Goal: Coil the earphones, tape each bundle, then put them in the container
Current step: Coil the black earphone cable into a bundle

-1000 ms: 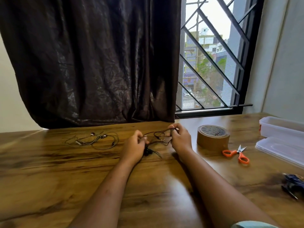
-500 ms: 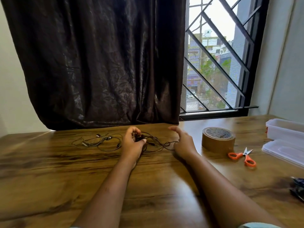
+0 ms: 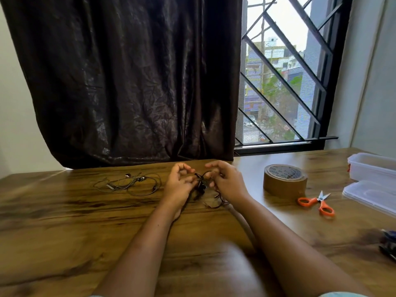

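So, landmark = tape roll point(image 3: 285, 180), brown, flat on the wooden table point(image 3: 64, 221). Far left of the roll: a second pair of earphones point(image 3: 130, 183), grey, loose and uncoiled, untouched. Nearer the roll, just left of it: left hand point(image 3: 179, 185), fingers curled around the black earphones point(image 3: 201, 186), pinching the cable near a dark blob, plug or bud, can't tell which. Right hand point(image 3: 227, 182) sits between the left hand and the roll, partly closed, fingertips on a small loop of the same cable; the slack trails on the table under its wrist. Motion blur, so exact grip unclear. Right of the roll, close: orange scissors point(image 3: 317, 203). Further right, at frame edge: clear container point(image 3: 372, 168) with its lid point(image 3: 370, 195) lying in front of it, off. Something dark at the lower right edge, unidentifiable.

Judgement: coiling of the first pair barely begun, no tape on anything. To do it well: anchor one end in the left hand, feed even loops with the right, clear the tangled slack first, keep loops same size, hold the bundle pinched before reaching for tape.
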Motion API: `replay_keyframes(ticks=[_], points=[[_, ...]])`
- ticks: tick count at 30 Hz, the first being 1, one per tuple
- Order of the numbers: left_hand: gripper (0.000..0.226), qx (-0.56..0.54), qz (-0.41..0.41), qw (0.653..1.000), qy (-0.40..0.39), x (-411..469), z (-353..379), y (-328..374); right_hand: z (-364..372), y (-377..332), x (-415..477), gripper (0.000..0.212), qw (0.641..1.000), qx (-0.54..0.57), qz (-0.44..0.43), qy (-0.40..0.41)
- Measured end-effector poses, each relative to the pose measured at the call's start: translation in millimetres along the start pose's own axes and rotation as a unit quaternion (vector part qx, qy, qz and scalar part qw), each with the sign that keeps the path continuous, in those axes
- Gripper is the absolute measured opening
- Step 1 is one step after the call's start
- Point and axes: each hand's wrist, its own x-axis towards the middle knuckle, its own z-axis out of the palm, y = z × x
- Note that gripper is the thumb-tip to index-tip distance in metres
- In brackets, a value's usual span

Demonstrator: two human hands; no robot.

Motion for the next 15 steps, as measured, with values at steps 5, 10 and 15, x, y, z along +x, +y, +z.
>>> replay_keyframes(ticks=[5, 10, 15], points=[[0.037, 0.134, 0.02, 0.987, 0.087, 4, -10, -4, -14, -5, 4, 0.029, 0.98, 0.191, 0.051, 0.027], [0.036, 0.188, 0.067, 0.978, -0.055, 1, -1, -2, -7, -13, 2, 0.025, 0.955, 0.271, 0.049, -0.108], [0.018, 0.305, 0.115, 0.945, -0.027, -3, 1, -4, -10, -13, 4, 0.033, 0.968, 0.242, 0.044, -0.041]])
